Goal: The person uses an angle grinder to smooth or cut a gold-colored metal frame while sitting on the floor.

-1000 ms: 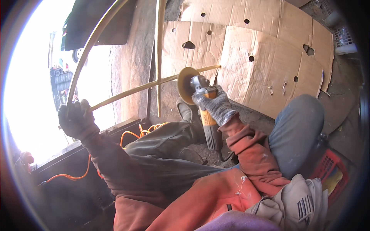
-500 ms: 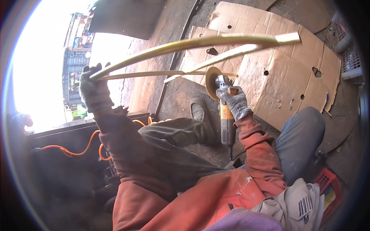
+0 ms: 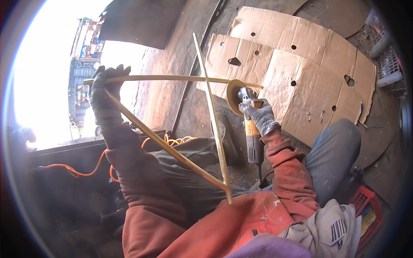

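Observation:
My left hand (image 3: 103, 98), in a dark grey work glove, is closed around one corner of a frame of thin gold-coloured bars (image 3: 163, 78). One bar runs right from that hand toward the cardboard; another slopes down to a joint near my chest, where a third, upright bar crosses. In my right hand (image 3: 260, 115), gloved in grey knit, is an orange and grey angle grinder (image 3: 253, 137), held near its head. The grinder's round disc (image 3: 233, 96) overlaps the far bar near its right end. Whether they touch I cannot tell.
Flattened cardboard sheets (image 3: 309, 77) with holes lie on the dirty floor ahead. An orange hose (image 3: 92, 170) coils along a dark ledge at left. Plastic crates (image 3: 388, 69) stand at far right, a red crate (image 3: 365, 202) lower right. A dark panel (image 3: 140, 23) hangs at upper left.
The gold frame has turned in my left hand: its joined corner swung from the upper right down toward my chest. The grinder has shifted only slightly and stays in my right hand.

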`<move>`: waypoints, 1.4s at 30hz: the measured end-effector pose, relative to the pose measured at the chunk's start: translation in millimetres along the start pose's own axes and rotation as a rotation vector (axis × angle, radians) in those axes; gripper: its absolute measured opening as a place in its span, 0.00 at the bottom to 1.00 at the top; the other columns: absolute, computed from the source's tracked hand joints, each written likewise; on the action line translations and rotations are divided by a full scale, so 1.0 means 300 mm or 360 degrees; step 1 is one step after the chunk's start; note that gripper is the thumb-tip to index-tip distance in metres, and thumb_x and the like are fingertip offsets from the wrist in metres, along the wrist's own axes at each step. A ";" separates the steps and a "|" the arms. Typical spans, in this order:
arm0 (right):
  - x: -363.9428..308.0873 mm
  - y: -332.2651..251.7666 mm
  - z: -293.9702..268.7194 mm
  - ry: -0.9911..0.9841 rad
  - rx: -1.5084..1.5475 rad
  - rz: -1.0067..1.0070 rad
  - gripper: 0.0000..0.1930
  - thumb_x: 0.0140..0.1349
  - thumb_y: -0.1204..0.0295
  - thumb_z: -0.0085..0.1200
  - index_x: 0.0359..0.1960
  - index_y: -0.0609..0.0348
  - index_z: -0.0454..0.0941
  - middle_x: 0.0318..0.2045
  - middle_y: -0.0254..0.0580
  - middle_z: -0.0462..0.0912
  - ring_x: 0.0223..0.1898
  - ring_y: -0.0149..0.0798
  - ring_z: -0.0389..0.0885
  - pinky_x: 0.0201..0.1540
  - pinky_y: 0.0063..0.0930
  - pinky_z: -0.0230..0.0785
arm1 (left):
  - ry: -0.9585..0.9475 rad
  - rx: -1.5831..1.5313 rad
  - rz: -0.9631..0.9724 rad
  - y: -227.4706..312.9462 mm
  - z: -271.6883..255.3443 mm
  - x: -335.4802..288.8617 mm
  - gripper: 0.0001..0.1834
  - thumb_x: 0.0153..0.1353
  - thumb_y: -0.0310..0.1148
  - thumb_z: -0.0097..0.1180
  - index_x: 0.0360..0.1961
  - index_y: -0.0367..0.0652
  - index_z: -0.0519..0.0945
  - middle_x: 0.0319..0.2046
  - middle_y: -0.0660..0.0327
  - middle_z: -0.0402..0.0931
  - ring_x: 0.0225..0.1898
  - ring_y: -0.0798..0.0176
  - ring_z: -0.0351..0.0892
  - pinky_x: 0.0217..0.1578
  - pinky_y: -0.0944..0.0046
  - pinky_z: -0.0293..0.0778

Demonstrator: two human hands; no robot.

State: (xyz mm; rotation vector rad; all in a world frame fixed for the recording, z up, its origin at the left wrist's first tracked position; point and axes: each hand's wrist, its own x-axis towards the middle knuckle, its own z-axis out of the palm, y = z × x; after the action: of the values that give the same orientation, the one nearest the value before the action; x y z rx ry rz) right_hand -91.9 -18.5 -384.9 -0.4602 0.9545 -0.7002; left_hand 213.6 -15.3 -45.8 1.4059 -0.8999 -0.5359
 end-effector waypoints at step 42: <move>-0.370 -0.228 0.121 -0.0223 -0.1372 -0.0601 0.42 0.44 0.59 0.77 0.56 0.61 0.63 0.49 0.45 0.79 0.50 0.38 0.79 0.54 0.34 0.72 | -0.0497 0.0229 0.0608 0.155 0.331 -0.249 0.15 0.67 0.30 0.53 0.51 0.31 0.75 0.38 0.48 0.80 0.41 0.48 0.84 0.49 0.46 0.82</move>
State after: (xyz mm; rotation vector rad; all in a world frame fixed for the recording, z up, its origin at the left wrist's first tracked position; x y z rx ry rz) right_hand -126.8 15.8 -258.8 -1.4579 1.0178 -0.5513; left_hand 82.8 -10.3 -23.8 1.2519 -1.4473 -0.4089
